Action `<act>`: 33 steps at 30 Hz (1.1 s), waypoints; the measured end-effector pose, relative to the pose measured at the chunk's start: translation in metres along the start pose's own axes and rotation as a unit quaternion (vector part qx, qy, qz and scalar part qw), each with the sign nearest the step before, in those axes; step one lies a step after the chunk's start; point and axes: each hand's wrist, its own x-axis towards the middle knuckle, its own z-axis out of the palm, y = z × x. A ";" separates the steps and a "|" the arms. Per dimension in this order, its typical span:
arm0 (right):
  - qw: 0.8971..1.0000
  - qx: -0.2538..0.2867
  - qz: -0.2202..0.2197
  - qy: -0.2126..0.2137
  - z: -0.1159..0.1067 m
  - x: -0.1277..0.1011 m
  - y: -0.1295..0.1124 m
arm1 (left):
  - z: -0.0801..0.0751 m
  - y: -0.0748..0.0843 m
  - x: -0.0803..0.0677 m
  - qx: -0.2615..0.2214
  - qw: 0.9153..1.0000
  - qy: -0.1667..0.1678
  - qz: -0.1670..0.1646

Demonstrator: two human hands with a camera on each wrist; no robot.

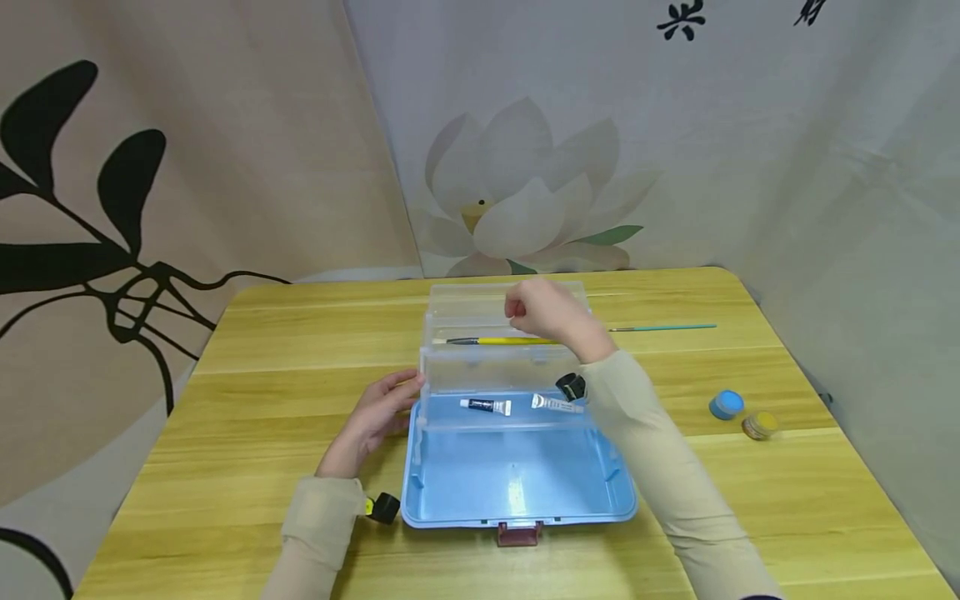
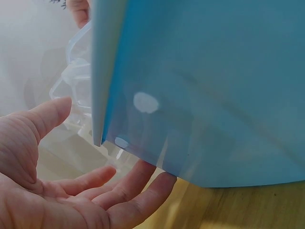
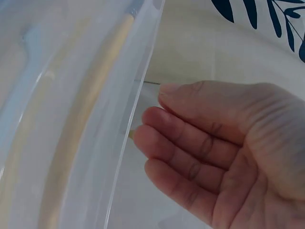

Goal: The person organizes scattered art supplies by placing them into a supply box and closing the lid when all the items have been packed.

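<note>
A blue plastic box (image 1: pixel 517 479) stands unfolded on the table with clear fold-out trays (image 1: pixel 480 371) raised behind its base. My left hand (image 1: pixel 384 410) is at the box's left side; in the left wrist view its relaxed fingers (image 2: pixel 138 202) touch the lower edge. My right hand (image 1: pixel 551 312) is over the rear tray, fingers loosely bent, with nothing visible in it. Beneath it a yellow-handled paintbrush (image 1: pixel 498 340) lies in the tray. A dark-labelled paint tube (image 1: pixel 486 407) and a white paint tube (image 1: pixel 557 404) lie in the front tray.
On the table to the right lie a thin teal paintbrush (image 1: pixel 667 327), a blue paint jar (image 1: pixel 726 405) and a yellow paint jar (image 1: pixel 761 425). A dark red latch (image 1: pixel 519 535) is on the box's front. A printed curtain (image 1: pixel 735 150) hangs behind the wooden table (image 1: pixel 285 400).
</note>
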 end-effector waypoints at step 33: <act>0.996 0.023 0.045 0.071 -0.033 -0.049 0.109 | 0.000 -0.001 0.001 0.004 1.000 -0.002 0.004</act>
